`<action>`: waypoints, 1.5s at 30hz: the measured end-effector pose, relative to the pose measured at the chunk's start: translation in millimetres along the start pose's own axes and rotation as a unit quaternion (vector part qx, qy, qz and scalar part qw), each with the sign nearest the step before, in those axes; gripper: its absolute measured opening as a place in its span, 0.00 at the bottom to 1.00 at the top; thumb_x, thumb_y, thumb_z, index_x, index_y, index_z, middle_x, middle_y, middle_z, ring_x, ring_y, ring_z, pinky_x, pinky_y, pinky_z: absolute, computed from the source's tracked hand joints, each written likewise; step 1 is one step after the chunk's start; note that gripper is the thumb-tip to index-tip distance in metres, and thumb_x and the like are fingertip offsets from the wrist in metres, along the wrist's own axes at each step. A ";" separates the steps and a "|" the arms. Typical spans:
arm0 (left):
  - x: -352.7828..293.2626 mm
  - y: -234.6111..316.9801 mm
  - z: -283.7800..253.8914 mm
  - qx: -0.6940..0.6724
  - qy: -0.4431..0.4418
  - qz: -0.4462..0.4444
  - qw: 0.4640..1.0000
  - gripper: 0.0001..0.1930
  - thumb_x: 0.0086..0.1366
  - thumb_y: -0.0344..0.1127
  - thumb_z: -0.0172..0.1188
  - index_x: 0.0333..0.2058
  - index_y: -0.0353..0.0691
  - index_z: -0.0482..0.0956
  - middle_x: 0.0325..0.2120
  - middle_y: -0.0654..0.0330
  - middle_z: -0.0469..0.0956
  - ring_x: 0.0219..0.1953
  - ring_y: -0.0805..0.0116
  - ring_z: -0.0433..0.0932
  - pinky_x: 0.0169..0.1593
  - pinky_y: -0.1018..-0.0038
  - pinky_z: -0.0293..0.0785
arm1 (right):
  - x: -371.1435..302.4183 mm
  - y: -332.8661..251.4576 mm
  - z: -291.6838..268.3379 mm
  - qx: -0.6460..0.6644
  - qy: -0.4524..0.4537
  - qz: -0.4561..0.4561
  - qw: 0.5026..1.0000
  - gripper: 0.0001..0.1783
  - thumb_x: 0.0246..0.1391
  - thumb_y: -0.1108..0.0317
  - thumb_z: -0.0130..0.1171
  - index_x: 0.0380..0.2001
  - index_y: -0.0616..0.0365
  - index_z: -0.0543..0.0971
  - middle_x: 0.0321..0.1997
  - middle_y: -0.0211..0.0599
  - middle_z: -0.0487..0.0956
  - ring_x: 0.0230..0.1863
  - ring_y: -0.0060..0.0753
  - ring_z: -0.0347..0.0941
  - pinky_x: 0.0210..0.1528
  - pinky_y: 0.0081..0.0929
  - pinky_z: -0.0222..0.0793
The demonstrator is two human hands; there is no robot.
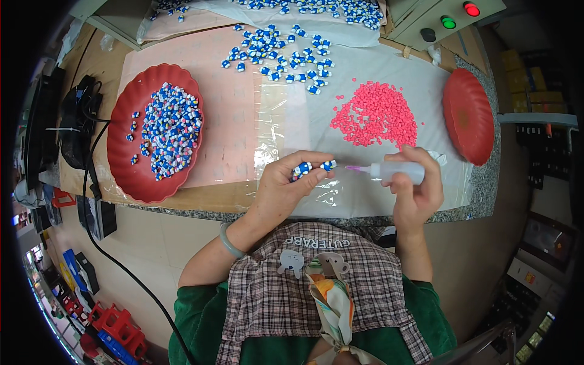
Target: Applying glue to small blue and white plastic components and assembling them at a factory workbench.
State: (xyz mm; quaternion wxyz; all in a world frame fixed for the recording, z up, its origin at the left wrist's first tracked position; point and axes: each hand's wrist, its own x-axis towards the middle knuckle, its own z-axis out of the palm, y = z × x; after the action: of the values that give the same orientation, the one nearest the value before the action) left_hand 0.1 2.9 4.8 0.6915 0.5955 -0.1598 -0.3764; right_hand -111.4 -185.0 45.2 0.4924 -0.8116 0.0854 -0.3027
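Just nearside of the pink-piece pile [376,115] | left hand [280,190] pinching blue-white figurines [328,165] | right hand [424,196] gripping squeeze bottle [392,170], nozzle [358,168] toward them | seemingly just short of contact | steady aim, light squeeze advisable

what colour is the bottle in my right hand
The bottle is translucent white, with a pinkish-purple tip; the head view shows it best.

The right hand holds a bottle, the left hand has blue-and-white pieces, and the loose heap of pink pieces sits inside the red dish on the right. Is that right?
Not quite: the head view shows the heap of pink pieces lying on the pale sheet, not inside the red dish. The right hand does hold a bottle, and the left hand has blue-and-white pieces.
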 end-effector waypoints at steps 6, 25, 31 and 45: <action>-1.4 -2.9 -4.9 -0.034 0.009 -0.043 0.998 0.13 0.65 0.30 0.60 0.48 0.37 0.78 0.32 0.59 0.82 0.21 0.86 0.60 0.23 0.87 0.56 | 13.7 27.7 -9.6 0.253 0.020 0.221 0.942 0.18 0.49 0.79 0.61 0.43 0.59 0.69 0.34 0.34 0.73 0.32 0.26 0.73 0.35 0.25 0.70; -0.6 -4.6 -5.0 -0.032 -0.005 -0.056 0.998 0.12 0.66 0.28 0.59 0.47 0.38 0.79 0.32 0.64 0.82 0.24 0.89 0.62 0.26 0.88 0.61 | 15.9 50.9 -4.2 -0.258 -0.046 0.091 0.961 0.08 0.46 0.76 0.65 0.32 0.63 0.79 0.30 0.39 0.77 0.32 0.38 0.75 0.36 0.29 0.69; 0.3 -5.8 -4.2 -0.031 -0.001 -0.053 0.998 0.13 0.65 0.30 0.60 0.48 0.37 0.78 0.32 0.59 0.82 0.22 0.86 0.61 0.24 0.87 0.58 | 19.0 52.8 -3.3 -0.251 -0.075 0.083 0.961 0.09 0.44 0.76 0.64 0.32 0.60 0.80 0.33 0.40 0.77 0.32 0.45 0.76 0.36 0.36 0.71; 0.7 -8.0 -3.3 -0.019 -0.005 -0.034 0.999 0.13 0.65 0.30 0.60 0.48 0.38 0.78 0.32 0.61 0.82 0.23 0.86 0.63 0.25 0.87 0.60 | 20.2 57.3 1.2 -0.327 -0.088 0.078 0.938 0.08 0.43 0.73 0.64 0.31 0.59 0.79 0.31 0.40 0.76 0.30 0.46 0.76 0.33 0.37 0.72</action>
State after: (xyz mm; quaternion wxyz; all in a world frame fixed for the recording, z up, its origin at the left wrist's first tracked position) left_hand 0.1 4.7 -3.7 0.6890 0.5853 -0.1354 -0.4054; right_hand -85.4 -221.7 4.2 0.2274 -0.9420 0.1989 -0.1462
